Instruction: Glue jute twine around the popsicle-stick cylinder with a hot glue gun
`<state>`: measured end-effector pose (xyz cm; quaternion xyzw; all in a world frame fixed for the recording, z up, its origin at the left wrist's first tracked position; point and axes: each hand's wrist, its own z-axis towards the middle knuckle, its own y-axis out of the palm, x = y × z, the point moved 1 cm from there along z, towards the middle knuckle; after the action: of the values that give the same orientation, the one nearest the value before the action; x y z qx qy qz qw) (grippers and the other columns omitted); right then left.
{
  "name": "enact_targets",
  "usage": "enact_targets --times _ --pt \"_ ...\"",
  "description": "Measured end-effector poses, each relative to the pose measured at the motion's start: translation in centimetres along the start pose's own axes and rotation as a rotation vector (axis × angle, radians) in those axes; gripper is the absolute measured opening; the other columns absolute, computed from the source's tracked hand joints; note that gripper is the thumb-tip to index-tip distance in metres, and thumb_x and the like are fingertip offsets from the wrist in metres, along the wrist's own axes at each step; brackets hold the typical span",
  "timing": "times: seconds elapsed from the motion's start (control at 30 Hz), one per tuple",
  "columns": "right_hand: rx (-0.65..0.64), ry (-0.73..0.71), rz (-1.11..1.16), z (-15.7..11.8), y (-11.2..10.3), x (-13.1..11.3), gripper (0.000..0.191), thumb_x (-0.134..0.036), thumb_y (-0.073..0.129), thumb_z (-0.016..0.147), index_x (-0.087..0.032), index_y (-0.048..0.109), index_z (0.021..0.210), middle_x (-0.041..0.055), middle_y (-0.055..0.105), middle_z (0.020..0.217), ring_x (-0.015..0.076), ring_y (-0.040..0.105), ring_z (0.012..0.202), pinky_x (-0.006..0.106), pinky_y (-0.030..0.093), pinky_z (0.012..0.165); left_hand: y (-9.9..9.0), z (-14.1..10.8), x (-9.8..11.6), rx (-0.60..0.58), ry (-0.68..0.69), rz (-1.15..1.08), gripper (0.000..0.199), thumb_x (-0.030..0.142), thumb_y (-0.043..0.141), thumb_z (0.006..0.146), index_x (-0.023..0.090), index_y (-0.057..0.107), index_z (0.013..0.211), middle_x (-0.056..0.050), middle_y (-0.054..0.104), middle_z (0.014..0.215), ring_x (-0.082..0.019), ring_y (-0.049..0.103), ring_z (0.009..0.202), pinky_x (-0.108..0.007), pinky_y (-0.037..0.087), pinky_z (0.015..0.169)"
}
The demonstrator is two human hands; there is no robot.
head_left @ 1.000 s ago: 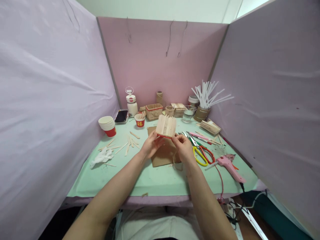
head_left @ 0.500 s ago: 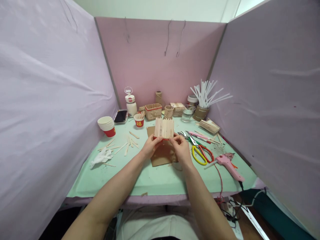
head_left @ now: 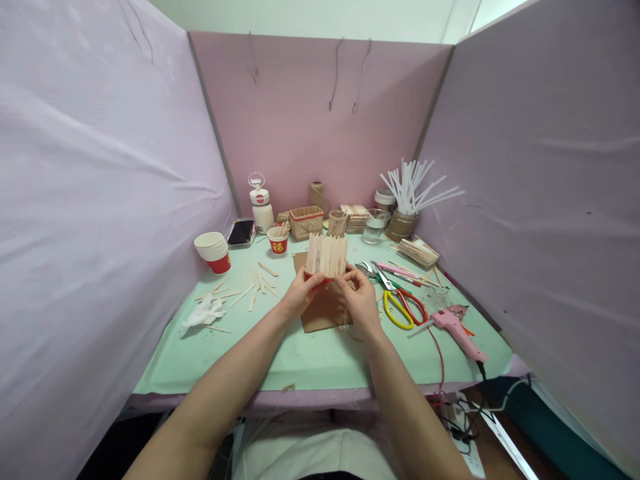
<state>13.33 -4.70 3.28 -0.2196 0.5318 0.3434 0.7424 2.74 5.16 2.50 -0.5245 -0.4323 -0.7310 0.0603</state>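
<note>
A small piece made of upright wooden sticks (head_left: 327, 256), with jagged tops and a red lower edge, is held up over a brown cardboard sheet (head_left: 323, 313). My left hand (head_left: 301, 291) grips its lower left corner, thumb along the red edge. At the lower right, my right hand (head_left: 359, 297) pinches the same edge between thumb and fingers. The underside and back of the piece are hidden.
Right of my hands lie scissors (head_left: 399, 311) and a pink glue gun (head_left: 457, 332) with its cable. Stacked paper cups (head_left: 213, 252), crumpled tissue (head_left: 203, 315) and loose sticks (head_left: 261, 285) lie left. Behind stand a woven basket (head_left: 307, 223) and a glass bowl (head_left: 375, 227).
The stick piece has shifted very slightly left in view. My right hand has slid a little left along its lower edge; my left hand keeps its hold.
</note>
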Motion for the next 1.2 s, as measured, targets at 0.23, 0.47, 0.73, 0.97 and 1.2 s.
enact_targets --times 0.23,0.47,0.73,0.97,1.2 --pt "0.073 -0.103 -0.145 -0.9 -0.2 -0.7 0.019 -0.036 0.066 0.074 -0.021 0.058 0.083 0.0098 0.052 0.124 0.0226 0.048 0.119 0.037 0.04 0.096 0.1 0.1 0.5 -0.025 0.038 -0.078 0.042 0.026 0.078 0.067 0.018 0.056 0.103 -0.007 0.066 0.108 -0.018 0.063 0.1 -0.034 0.043 0.094" --pt "-0.039 -0.062 -0.167 -2.2 0.3 -1.9 0.016 -0.037 0.06 0.081 -0.022 0.056 0.078 -0.0006 0.058 0.074 0.0159 0.055 0.07 0.028 0.045 0.067 0.6 -0.3 1.7 -0.055 0.137 -0.115 0.053 0.028 0.08 0.064 0.023 0.054 0.111 -0.004 0.067 0.102 -0.017 0.063 0.094 -0.032 0.044 0.089" --pt "-0.203 -0.144 -0.177 -4.1 1.4 -4.1 0.012 -0.033 0.058 0.084 -0.023 0.058 0.079 -0.0004 0.061 0.075 0.0156 0.056 0.071 0.028 0.044 0.069 0.3 -0.3 2.1 -0.065 0.191 -0.165 0.056 0.025 0.077 0.066 0.027 0.055 0.118 -0.001 0.068 0.098 -0.015 0.063 0.091 -0.029 0.045 0.086" --pt "-0.233 -0.166 -0.156 -4.9 2.2 -4.4 0.011 -0.032 0.055 0.086 -0.022 0.06 0.083 0.0013 0.064 0.08 0.0164 0.058 0.074 0.029 0.045 0.071 1.4 -1.1 2.9 -0.006 0.183 -0.138 0.066 0.025 0.079 0.062 0.028 0.053 0.122 0.0 0.069 0.102 -0.016 0.062 0.097 -0.029 0.043 0.091" --pt "-0.231 -0.169 -0.15 -5.0 2.7 -4.1 0.011 -0.032 0.056 0.085 -0.023 0.06 0.08 0.0012 0.064 0.077 0.0164 0.057 0.071 0.029 0.045 0.069 1.4 -1.1 2.9 -0.033 0.22 -0.186 0.069 0.022 0.078 0.064 0.028 0.05 0.127 -0.002 0.068 0.109 -0.017 0.063 0.102 -0.028 0.043 0.092"
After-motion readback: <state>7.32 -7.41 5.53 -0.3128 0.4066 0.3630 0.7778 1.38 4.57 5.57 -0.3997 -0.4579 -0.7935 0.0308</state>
